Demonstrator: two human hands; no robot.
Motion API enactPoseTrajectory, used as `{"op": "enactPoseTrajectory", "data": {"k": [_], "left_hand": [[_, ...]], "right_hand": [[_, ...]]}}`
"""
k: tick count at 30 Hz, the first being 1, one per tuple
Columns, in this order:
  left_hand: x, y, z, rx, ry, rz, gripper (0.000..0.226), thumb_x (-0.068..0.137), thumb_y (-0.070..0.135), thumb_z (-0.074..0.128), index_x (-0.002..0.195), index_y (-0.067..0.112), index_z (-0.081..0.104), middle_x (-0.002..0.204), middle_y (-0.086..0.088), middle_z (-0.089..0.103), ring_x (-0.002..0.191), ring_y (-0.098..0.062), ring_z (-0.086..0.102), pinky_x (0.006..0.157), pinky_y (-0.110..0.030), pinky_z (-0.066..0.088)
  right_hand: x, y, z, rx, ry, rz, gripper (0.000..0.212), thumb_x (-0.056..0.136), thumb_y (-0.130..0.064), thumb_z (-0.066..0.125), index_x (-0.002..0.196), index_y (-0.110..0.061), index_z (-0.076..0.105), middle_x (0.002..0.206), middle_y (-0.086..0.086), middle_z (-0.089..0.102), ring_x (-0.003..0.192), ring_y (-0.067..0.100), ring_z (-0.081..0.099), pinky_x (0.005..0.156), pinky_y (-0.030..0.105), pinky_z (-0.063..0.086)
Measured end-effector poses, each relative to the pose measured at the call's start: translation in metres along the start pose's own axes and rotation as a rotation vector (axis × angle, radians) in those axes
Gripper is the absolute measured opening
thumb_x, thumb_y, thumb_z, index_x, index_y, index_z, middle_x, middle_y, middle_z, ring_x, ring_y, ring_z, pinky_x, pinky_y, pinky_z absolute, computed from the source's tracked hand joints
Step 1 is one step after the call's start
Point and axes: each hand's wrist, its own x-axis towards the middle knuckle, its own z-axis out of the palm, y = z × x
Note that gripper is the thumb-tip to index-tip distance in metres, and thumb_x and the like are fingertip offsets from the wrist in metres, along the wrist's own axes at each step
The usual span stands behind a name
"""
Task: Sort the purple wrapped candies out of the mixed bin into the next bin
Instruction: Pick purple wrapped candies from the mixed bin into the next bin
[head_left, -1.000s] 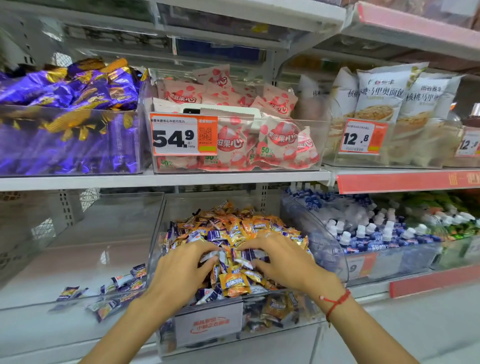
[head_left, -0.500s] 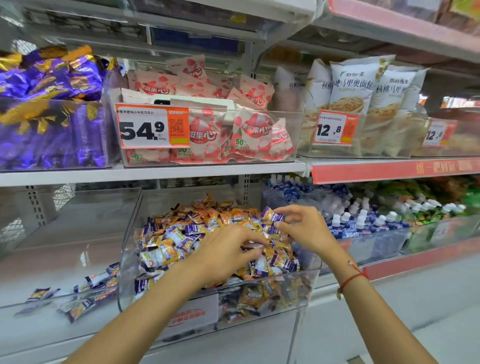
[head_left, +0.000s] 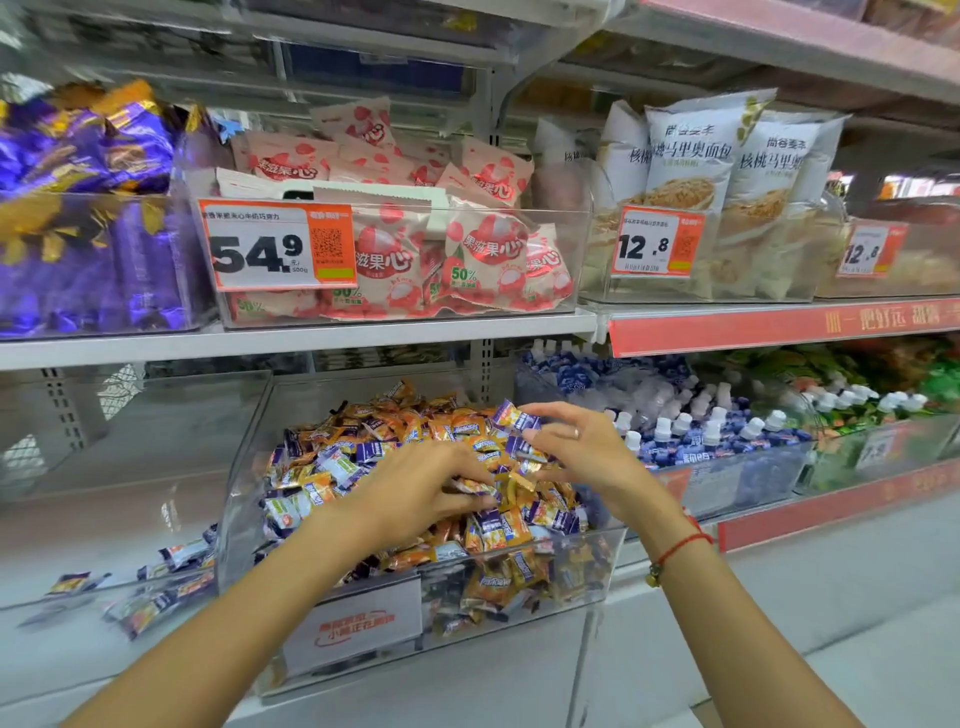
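Store shelving, two tiers in view. Landmark: the clear mixed bin (head_left: 244, 499) on the lower shelf, heaped with small orange and purple wrapped candies.

Surroundings, placed from the mixed bin:
- Directly above, on the upper shelf (head_left: 291, 340), a clear bin of pink-and-white snack packs (head_left: 488, 249) with an orange price tag (head_left: 278, 244) reading 54.9.
- Above and left, a bin of shiny purple and gold wrappers (head_left: 88, 156).
- Above and right, white bread bags (head_left: 691, 156) behind a 12.8 tag (head_left: 657, 241).
- Just right, a bin of small white-capped bottles (head_left: 696, 431) with blue labels; green items farther right, blurred.
- Just left, the next bin (head_left: 130, 415), clear, mostly bare, with a few purple wrapped candies (head_left: 156, 587) scattered along its front floor.
- A white label card (head_left: 358, 629) sits on the mixed bin's front wall.

In the way: orange candies (head_left: 410, 421) lie over and between the purple ones throughout the heap, and both forearms cross the front wall.

Hands: the left hand (head_left: 415, 499) lies palm-down on the heap's middle, fingers curled into the candies; what it holds, if anything, cannot be told. The right hand (head_left: 587, 457) hovers over the heap's right side, fingertips pinching a purple-and-white candy (head_left: 514, 418) lifted just above the pile. A red cord bracelet (head_left: 680, 545) circles that wrist.

Purple candies: small pillow packs, purple ends, pale centre panel.
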Motion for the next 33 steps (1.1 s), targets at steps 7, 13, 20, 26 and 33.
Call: {"op": "enactPoseTrajectory", "data": {"k": [7,13,20,26,33], "left_hand": [[-0.033,-0.01,-0.019,-0.289,0.337,-0.231,0.044,0.073,0.062,0.062,0.079,0.021,0.076,0.076,0.001,0.074,0.062,-0.009,0.058,0.085,-0.028,0.052],[-0.071,-0.009,-0.045,-0.38,0.442,-0.321,0.06,0.07,0.059,0.069,0.06,0.0,0.062,0.055,-0.022,0.032,0.047,-0.014,0.024,0.049,-0.019,0.023],[-0.132,-0.038,-0.077,-0.595,0.595,-0.531,0.024,0.074,0.036,0.074,0.055,0.023,0.072,0.037,0.009,0.038,0.039,-0.004,0.028,0.043,-0.012,0.025],[-0.163,-0.09,-0.08,-0.745,0.552,-0.917,0.045,0.084,0.039,0.069,0.061,0.003,0.055,0.04,0.006,0.044,0.036,-0.007,0.03,0.035,-0.012,0.024],[-0.181,-0.119,-0.062,-0.612,0.458,-0.884,0.025,0.09,0.026,0.066,0.072,0.009,0.065,0.07,-0.006,0.056,0.062,-0.013,0.044,0.058,-0.025,0.034]], "right_hand": [[0.004,0.02,0.018,-0.769,0.168,-0.229,0.024,0.087,-0.026,0.071,0.107,-0.039,0.071,0.099,-0.008,0.074,0.08,-0.001,0.062,0.055,0.013,0.043],[0.004,0.016,0.026,-0.934,0.022,-0.286,0.027,0.084,-0.03,0.074,0.11,-0.038,0.07,0.099,-0.009,0.073,0.094,0.008,0.066,0.076,0.028,0.053],[0.003,0.017,0.045,-0.86,0.111,-0.395,0.018,0.085,-0.021,0.073,0.102,-0.024,0.076,0.085,-0.007,0.074,0.072,-0.001,0.064,0.063,0.012,0.043],[-0.011,-0.029,0.103,-0.468,0.154,-0.598,0.015,0.086,-0.012,0.071,0.091,-0.024,0.077,0.084,-0.018,0.068,0.08,-0.013,0.061,0.069,0.006,0.046],[0.003,-0.061,0.201,-0.295,-0.065,-0.632,0.008,0.084,-0.013,0.074,0.086,-0.02,0.077,0.079,-0.013,0.072,0.074,-0.003,0.063,0.066,0.01,0.045]]}}
